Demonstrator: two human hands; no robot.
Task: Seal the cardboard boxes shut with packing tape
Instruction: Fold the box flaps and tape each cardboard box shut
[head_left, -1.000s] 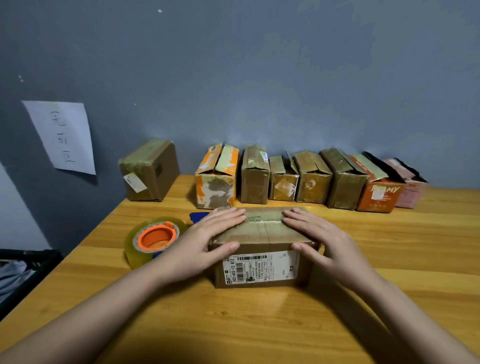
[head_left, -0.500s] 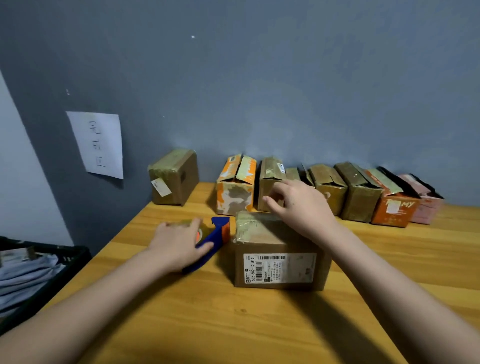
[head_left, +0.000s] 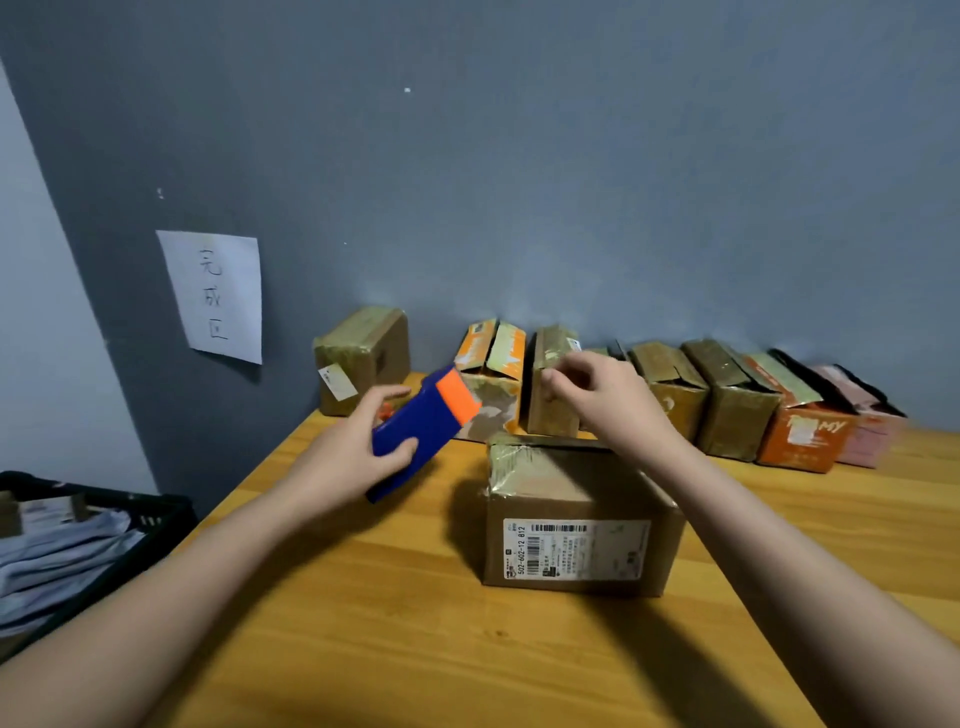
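— Two hands up; which has the tape?

— The left hand (head_left: 358, 447): fingers and thumb wrapped round the blue handle of the tape dispenser (head_left: 423, 431), held off the table (head_left: 415, 623), orange end tilted up and away.

— And the box to seal?

— The labelled box (head_left: 576, 514) sits just right of and below the dispenser, long side running left to right.

— The other hand?

— The right hand (head_left: 608, 400) hovers over the box's far edge, fingers loosely curled, holding nothing I can see. I'd guess it is nearer for pulling the tape end.
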